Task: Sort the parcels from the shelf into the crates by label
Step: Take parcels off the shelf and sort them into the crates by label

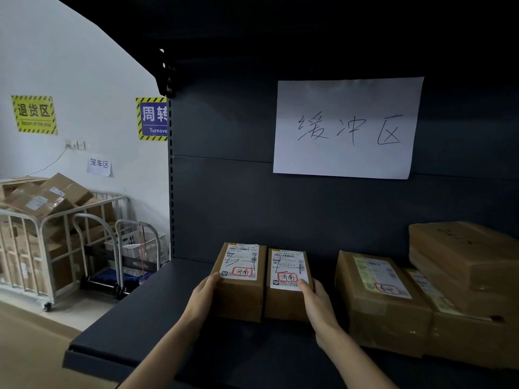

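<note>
Where both labels match — twin parcels (264, 282) clamped as a pair. Left hand (203, 294) and right hand (316, 300) flat against outer sides, fingers together — for one lift off shelf (134, 318).

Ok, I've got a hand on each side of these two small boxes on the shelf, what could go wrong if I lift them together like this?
1. The left hand and right hand only press the outer sides of the left box and right box. Nothing supports the seam between them, so they could buckle apart and drop.
2. The larger box sits close to your right hand, so you might knock it while pulling out.
3. Both red stamps look alike, but check each before sorting.
</note>
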A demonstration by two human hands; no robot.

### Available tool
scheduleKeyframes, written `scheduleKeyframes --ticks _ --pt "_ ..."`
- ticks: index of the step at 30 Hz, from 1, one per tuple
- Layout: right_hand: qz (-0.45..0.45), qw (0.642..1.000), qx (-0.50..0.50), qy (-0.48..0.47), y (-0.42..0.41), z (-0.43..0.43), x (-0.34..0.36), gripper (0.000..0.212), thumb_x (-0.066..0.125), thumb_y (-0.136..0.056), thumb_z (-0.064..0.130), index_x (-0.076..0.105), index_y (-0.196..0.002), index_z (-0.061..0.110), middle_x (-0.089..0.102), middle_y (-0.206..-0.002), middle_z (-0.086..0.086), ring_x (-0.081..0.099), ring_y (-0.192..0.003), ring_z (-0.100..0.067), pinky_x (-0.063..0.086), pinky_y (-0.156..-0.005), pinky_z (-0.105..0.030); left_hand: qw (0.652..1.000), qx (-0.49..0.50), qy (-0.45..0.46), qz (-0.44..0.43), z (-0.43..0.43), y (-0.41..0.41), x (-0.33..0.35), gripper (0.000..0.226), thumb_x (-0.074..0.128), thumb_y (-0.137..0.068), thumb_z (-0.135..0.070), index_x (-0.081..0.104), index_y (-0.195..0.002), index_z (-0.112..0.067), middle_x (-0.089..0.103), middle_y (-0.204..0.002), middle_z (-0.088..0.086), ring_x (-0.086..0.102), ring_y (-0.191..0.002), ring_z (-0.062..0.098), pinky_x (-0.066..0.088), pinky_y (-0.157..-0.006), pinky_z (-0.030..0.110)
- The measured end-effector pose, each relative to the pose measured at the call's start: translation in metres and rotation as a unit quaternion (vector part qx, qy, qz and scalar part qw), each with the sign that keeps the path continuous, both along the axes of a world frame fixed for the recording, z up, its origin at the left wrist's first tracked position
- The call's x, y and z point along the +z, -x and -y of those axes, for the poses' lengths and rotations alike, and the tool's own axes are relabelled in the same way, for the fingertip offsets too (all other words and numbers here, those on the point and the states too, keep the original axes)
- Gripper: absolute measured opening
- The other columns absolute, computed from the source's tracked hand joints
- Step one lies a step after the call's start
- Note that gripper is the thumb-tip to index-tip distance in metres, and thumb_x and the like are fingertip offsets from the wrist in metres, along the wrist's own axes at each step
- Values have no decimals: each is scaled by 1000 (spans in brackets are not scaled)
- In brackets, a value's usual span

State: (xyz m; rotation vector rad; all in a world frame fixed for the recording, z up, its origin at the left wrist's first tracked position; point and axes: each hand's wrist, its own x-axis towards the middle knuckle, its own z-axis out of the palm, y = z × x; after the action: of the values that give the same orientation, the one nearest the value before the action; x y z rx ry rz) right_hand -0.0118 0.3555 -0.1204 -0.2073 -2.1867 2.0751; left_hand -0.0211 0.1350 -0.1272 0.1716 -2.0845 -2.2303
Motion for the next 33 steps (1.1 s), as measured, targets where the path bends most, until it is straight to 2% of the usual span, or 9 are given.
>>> scheduleKeyframes --ticks 4,6,8,14,18,21,26,33 --pt "-28 1000 6 2 -16 -5 -3 38 48 -95 32 44 -131 22 57 -99 13 53 -89 -1 41 -68 -19 999 -13 12 -27 -2 -20 0 18 39 -97 -37 55 -105 -37 59 -104 -10 55 -98 11 47 -82 34" --pt "-39 999 13 -1 -25 -7 -4 39 48 -95 32 43 -133 23 58 -103 12 54 -92 -2 42 -76 -23 999 -21 14 -45 -3 -30 0 19 39 -98 -32 51 -112 -37 57 -107 -11 53 -101 12 47 -89 38" --pt "-49 999 22 -3 -35 -10 -4 41 48 -95 31 42 -135 24 59 -109 10 54 -97 -4 41 -85 -26 997 -26 23 -69 -5 -40 3 24 39 -98 -28 47 -120 -37 57 -111 -12 52 -105 11 44 -91 36" --pt "-64 997 38 11 -66 -18 -6 40 50 -94 29 42 -133 26 58 -105 17 53 -97 2 41 -78 -22 994 -24 40 -102 -12 -76 9 31 40 -98 -18 40 -124 -35 54 -108 -18 50 -99 -1 42 -77 20" --pt "-78 995 53 17 -89 -25 -8 45 53 -93 30 40 -136 27 58 -108 15 53 -101 -2 39 -88 -25 992 -18 56 -111 -15 -102 11 37 41 -98 -18 38 -132 -32 54 -111 -13 51 -100 4 42 -76 18" --pt "-91 994 65 17 -104 -28 -8 48 57 -90 29 40 -135 28 57 -108 16 52 -102 -3 39 -90 -25 991 -16 64 -119 -17 -123 11 38 42 -98 -20 36 -131 -36 55 -111 -15 52 -100 3 41 -73 18" --pt "-108 990 89 14 -124 -30 -8 42 58 -89 28 39 -126 36 56 -105 22 52 -96 6 39 -73 -13 988 8 70 -140 -18 -157 8 37 43 -97 -18 38 -129 -36 57 -111 -17 53 -101 2 40 -75 18" --pt "-127 983 132 7 -141 -3 -10 40 59 -88 26 38 -116 44 56 -102 27 51 -93 10 37 -69 -13 988 53 63 -133 9 -201 4 37 45 -96 -14 42 -126 -35 65 -106 -9 64 -90 -2 49 -65 9"
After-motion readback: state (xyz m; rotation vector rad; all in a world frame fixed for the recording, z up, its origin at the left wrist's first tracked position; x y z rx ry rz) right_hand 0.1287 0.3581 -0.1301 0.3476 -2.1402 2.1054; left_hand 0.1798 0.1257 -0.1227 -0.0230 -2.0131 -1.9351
